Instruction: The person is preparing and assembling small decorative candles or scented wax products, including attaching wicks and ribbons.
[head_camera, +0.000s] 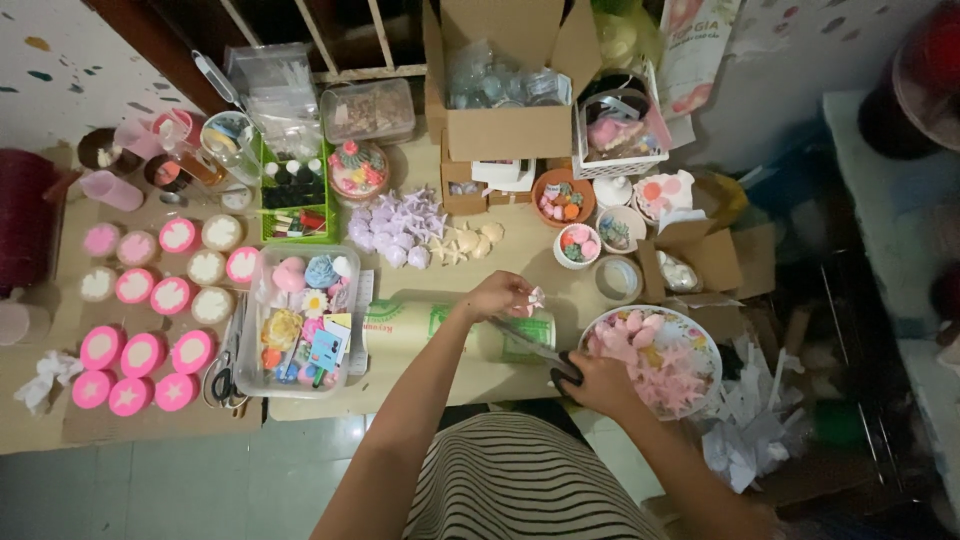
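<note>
A small pink and white star shape (536, 298) is pinched in the fingertips of the left hand (497, 295). The fingers are closed around it, and the shape sticks out at the right side of the hand. The hand is held over a roll of green and white paper (425, 330) that lies on the brown table (520, 245).

A pair of scissors (535, 350) is gripped in the right hand (598, 383). The black handles are hidden in the closed fingers. The blades are pointed up and to the left, toward the star shape. The tips are seen just under the left hand, but it cannot be told if they touch the shape.

Just beside the right hand, a round plate (710, 350) is filled with pink star shapes. A clear box (300, 318) of colourful bits is placed to the left of the paper roll. Round pink and white pieces (140, 352) are laid out in rows at the far left. A pile of pale purple stars (400, 228) is seen farther back on the table.
</note>
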